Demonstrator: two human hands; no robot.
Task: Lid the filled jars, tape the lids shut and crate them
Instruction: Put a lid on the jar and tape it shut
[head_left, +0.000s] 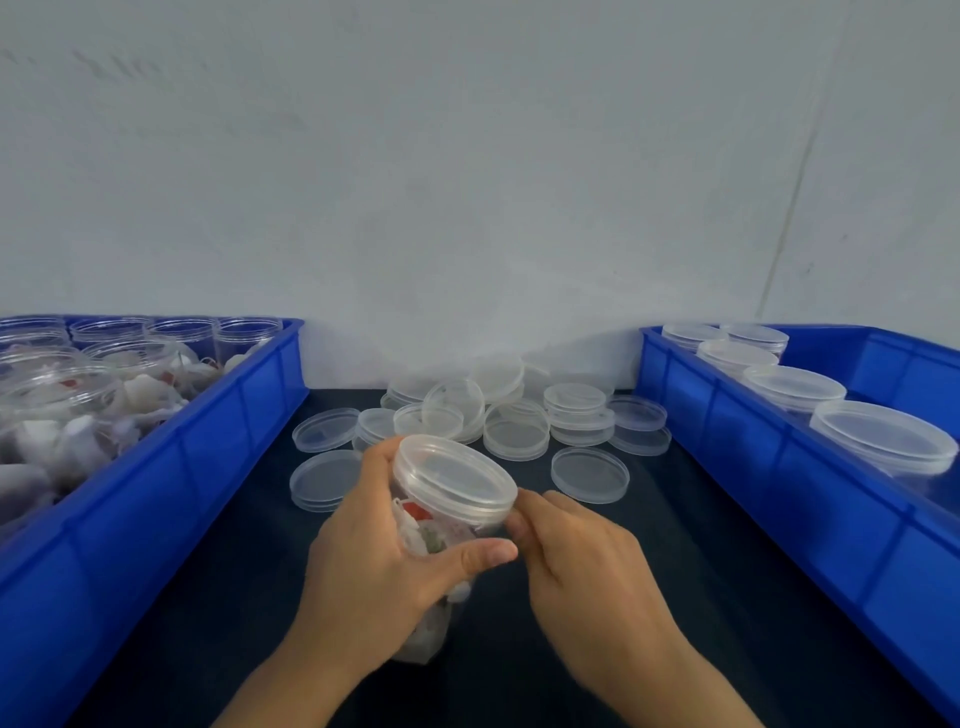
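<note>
The left hand (379, 551) is gripping a clear jar (434, 587) over the dark desk (218, 597), fingers wrapping round its far side and the thumb lying across the near wall just under the rim. The jar is tilting, its top leaning away and to the right, and white stuff with bits of red and green is showing through the wall. A clear lid (454, 480) is sitting on the jar's mouth. The right hand (576, 556) is meeting the lid at its lower right edge, fingertips curling in against the rim beside the left thumb; whether they are pinching the lid or something thin at its edge is too blurred to tell.

Behind the jar, toward the wall (467, 182), loose lids (519, 415) are lying in a heap on the desk, some stacked, some leaning, a few flat and apart from the rest.

At the left a blue crate (208, 447) is holding open jars (109, 332) filled with white material. At the right another blue crate, the right crate (753, 431), is holding a row of lidded jars (795, 387) standing along its near wall, well apart from the hands.
</note>
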